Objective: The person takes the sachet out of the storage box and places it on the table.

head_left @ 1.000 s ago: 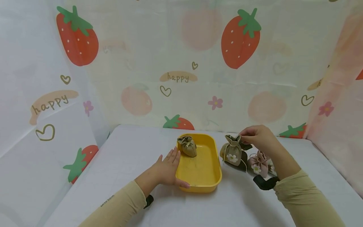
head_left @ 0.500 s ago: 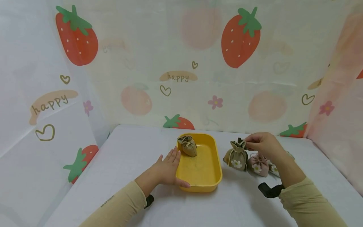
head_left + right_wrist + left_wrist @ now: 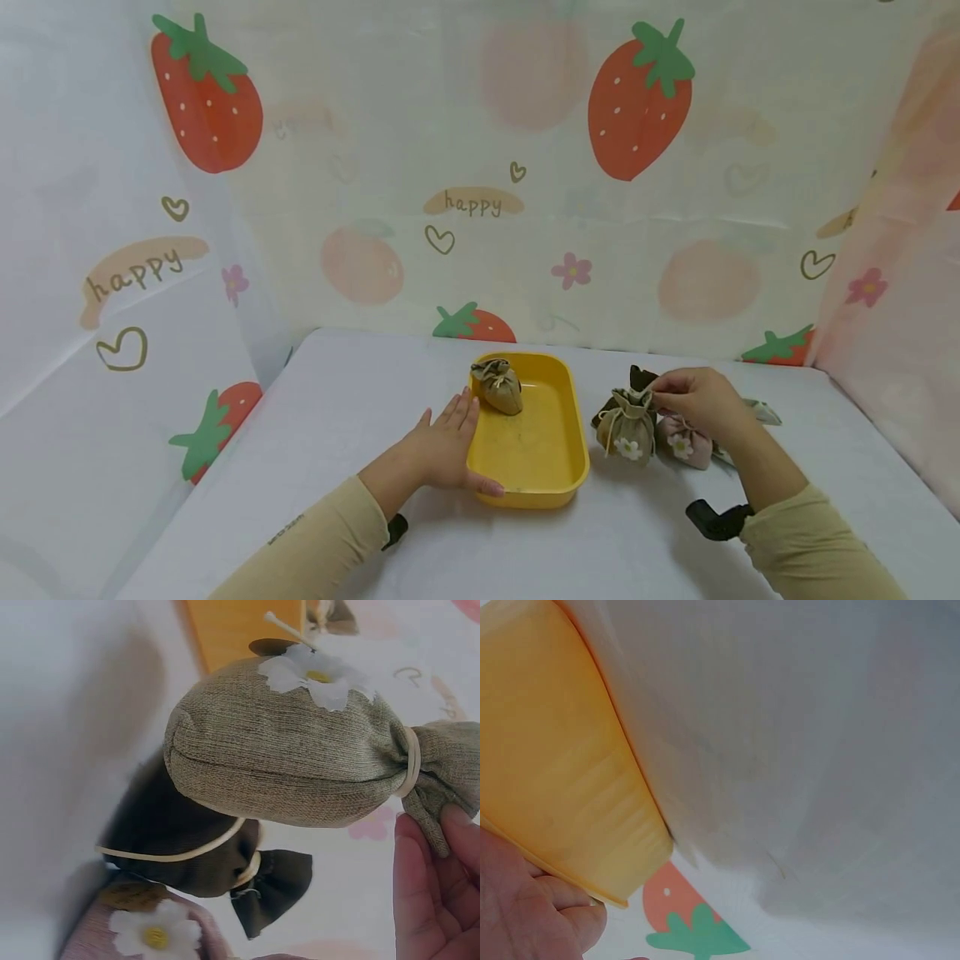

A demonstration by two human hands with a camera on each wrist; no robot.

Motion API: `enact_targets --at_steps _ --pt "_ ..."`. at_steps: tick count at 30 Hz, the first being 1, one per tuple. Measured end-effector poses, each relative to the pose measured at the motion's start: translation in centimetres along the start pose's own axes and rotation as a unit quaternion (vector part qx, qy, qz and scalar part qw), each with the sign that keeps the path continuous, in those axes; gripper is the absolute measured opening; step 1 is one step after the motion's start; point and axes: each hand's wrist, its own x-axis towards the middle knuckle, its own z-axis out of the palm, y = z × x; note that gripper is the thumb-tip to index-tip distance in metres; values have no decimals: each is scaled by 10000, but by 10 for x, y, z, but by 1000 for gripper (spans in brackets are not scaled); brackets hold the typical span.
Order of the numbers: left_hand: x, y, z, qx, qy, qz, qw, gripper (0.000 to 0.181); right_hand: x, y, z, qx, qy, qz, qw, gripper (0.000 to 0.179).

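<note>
My left hand (image 3: 442,450) lies with straight fingers along the left side of a yellow plastic tray (image 3: 536,454), its thumb at the near corner. In the left wrist view the fingertips touch the tray's rim. Inside the tray, at the far left, sits an olive-tan drawstring pouch (image 3: 502,394). To the right of the tray, my right hand (image 3: 697,404) pinches the gathered top of another olive-tan drawstring pouch (image 3: 624,427) with a white daisy. The right wrist view shows this pouch (image 3: 277,750) above a dark brown pouch (image 3: 180,840), which is mostly hidden in the head view.
A pink pouch (image 3: 688,443) with a daisy stands close to the right of the held one. Beyond it a pale pouch (image 3: 763,412) is partly behind my right hand. White cloth covers the table (image 3: 360,392), with a strawberry-print curtain (image 3: 450,125) behind.
My right hand has moved the olive-tan pouch slightly right and nearer to me, and lower in view. The dark brown pouch now shows behind its top. The left hand and tray stay put.
</note>
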Motion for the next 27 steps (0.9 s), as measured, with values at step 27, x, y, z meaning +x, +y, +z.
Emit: enact_targets --at_steps 27 --pt "0 0 -1 54 -49 5 10000 134 0 24 22 -175 20 160 9997 14"
